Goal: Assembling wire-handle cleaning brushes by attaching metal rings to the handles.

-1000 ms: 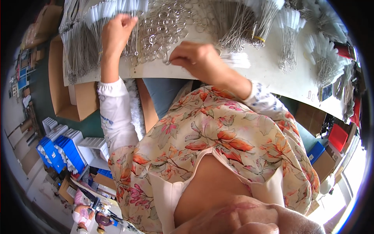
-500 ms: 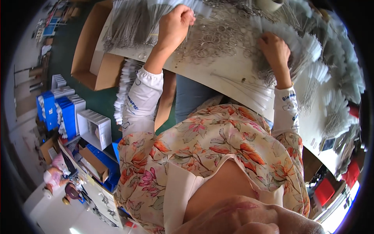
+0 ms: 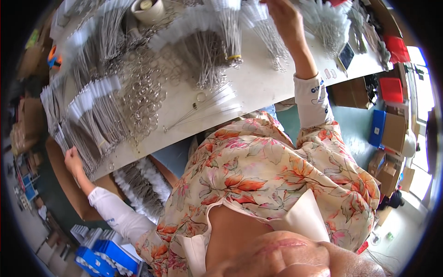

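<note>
At the table's left edge, my left hand [image 3: 74, 161] has its fingers curled beside the wire ends of a brush bundle [image 3: 76, 143]; what they hold, if anything, is hidden. My right hand [image 3: 284, 18] reaches to the far side, near a bundle of wire brushes [image 3: 265, 32] with pale bristle heads. Its fingers are cut off by the upper rim of the picture. Between the hands, a heap of metal rings [image 3: 145, 94] is spread on the table, and a few loose brushes [image 3: 207, 108] lie near the front edge.
More brush bundles [image 3: 203, 46] stand about the white table [image 3: 263, 87]. A pale cup [image 3: 148, 11] is at the back, a dark phone [image 3: 346, 56] at the right. Below the left edge are a cardboard box [image 3: 69, 194] and a pile of white-bristled brushes [image 3: 143, 184].
The view has turned to the right. My left hand has gone from the brushes at the back to the table's left edge. My right hand has stretched out to the far side.
</note>
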The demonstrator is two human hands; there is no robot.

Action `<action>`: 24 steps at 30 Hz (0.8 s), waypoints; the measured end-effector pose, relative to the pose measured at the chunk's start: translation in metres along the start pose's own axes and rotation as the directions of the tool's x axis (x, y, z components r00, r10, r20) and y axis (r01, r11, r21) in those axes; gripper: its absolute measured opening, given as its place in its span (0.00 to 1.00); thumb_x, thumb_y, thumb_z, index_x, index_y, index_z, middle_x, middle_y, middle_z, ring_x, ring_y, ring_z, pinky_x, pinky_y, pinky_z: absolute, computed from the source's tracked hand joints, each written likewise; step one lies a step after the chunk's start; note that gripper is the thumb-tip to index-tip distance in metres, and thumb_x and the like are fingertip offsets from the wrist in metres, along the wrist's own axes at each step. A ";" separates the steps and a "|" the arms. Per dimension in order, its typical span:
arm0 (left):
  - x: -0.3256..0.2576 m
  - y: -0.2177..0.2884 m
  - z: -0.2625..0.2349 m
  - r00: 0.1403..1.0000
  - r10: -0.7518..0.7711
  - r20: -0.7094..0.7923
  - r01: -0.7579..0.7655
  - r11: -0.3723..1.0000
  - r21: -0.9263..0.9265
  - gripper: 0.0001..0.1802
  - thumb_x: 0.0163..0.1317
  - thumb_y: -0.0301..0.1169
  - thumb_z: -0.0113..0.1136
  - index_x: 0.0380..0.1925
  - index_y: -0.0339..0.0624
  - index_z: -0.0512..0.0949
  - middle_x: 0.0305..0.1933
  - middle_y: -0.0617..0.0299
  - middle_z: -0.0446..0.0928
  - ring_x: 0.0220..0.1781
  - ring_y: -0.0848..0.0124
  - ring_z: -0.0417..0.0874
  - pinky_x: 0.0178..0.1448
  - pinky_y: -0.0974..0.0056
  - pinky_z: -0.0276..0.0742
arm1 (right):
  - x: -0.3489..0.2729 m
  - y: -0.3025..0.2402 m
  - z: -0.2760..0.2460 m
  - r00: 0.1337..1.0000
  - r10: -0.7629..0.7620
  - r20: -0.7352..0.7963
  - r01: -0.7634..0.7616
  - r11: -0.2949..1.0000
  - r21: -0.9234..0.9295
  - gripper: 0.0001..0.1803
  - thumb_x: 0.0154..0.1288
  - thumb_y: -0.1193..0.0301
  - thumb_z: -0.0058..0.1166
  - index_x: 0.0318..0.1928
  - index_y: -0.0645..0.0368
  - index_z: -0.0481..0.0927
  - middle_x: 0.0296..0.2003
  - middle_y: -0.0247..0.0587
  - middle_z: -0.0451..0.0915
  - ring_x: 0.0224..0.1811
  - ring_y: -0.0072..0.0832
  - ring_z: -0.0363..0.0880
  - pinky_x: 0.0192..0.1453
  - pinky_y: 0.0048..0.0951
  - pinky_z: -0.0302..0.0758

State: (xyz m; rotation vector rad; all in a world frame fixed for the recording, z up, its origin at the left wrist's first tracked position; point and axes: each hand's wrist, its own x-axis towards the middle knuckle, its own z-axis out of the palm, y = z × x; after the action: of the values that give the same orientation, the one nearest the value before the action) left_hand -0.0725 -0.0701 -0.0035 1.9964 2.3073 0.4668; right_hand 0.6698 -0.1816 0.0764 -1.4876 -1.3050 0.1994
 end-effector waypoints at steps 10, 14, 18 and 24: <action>0.009 0.011 -0.023 0.967 -0.178 0.180 0.201 0.972 -0.121 0.07 0.53 0.28 0.57 0.27 0.36 0.80 0.19 0.65 0.75 0.16 0.75 0.69 0.20 0.68 0.65 | -0.030 0.029 0.012 0.948 0.266 0.174 -0.076 0.723 -0.687 0.11 0.51 0.62 0.60 0.33 0.54 0.83 0.26 0.38 0.80 0.28 0.31 0.78 0.35 0.30 0.74; 0.017 0.009 -0.035 0.983 -0.051 0.178 0.059 0.997 -0.040 0.08 0.48 0.26 0.57 0.27 0.33 0.80 0.23 0.59 0.79 0.26 0.73 0.77 0.37 0.69 0.72 | -0.012 0.043 -0.018 0.977 0.194 0.091 -0.133 0.881 -0.454 0.10 0.52 0.64 0.62 0.34 0.53 0.83 0.26 0.37 0.81 0.27 0.22 0.77 0.33 0.23 0.74; 0.020 -0.028 -0.054 0.995 -0.062 0.081 0.071 0.991 -0.110 0.11 0.52 0.25 0.55 0.36 0.33 0.79 0.28 0.60 0.79 0.27 0.73 0.75 0.38 0.70 0.72 | 0.026 0.058 -0.097 0.941 0.284 -0.182 -0.312 0.939 -0.145 0.11 0.66 0.67 0.41 0.36 0.61 0.74 0.20 0.33 0.71 0.18 0.19 0.70 0.21 0.21 0.69; 0.004 0.048 -0.047 0.989 -0.145 0.014 0.134 0.859 -0.494 0.14 0.62 0.23 0.47 0.46 0.38 0.75 0.32 0.64 0.73 0.23 0.79 0.69 0.29 0.74 0.67 | 0.059 0.161 -0.207 0.890 -0.008 -0.455 -0.302 0.737 -0.604 0.10 0.56 0.66 0.53 0.34 0.58 0.82 0.29 0.43 0.81 0.28 0.36 0.79 0.34 0.35 0.74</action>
State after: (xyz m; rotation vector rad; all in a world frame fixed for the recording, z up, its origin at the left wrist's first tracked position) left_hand -0.0379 -0.0697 0.0547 1.5718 2.0440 0.9598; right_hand 0.9347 -0.2254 0.0620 -2.0978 -0.9102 -0.5388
